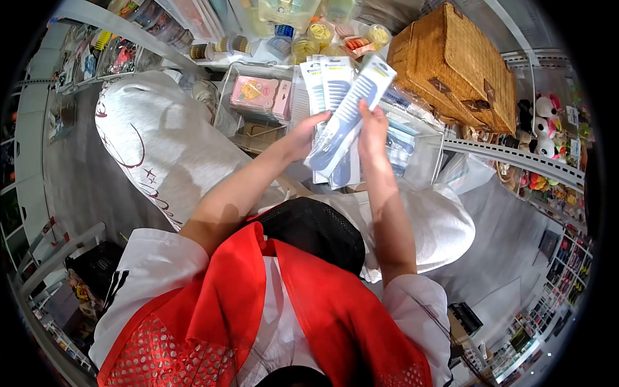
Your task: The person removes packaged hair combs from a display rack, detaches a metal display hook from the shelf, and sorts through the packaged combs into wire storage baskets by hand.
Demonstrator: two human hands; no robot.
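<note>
Several blue-grey combs in clear and white packs are fanned out in front of me, over the wire baskets. My right hand (pixel 373 132) is closed on the front packaged comb (pixel 351 116), its thumb on the face of the pack and the fingers mostly behind. This comb lies tilted across the others. Along the left edge of the packaged combs (pixel 336 76) behind, my left hand (pixel 304 137) is closed, gripping them; most of its fingers are hidden. Below and right of the combs, a wire basket (pixel 431 158) holds more blue packs (pixel 401 147).
Another wire basket (pixel 225 116) to the left contains pink boxes (pixel 253 92). A large wicker case (pixel 451 61) stands at the right on the shelf. Small tubs of hair ties (pixel 320 32) sit behind the combs. Plush toys (pixel 547 126) hang at far right.
</note>
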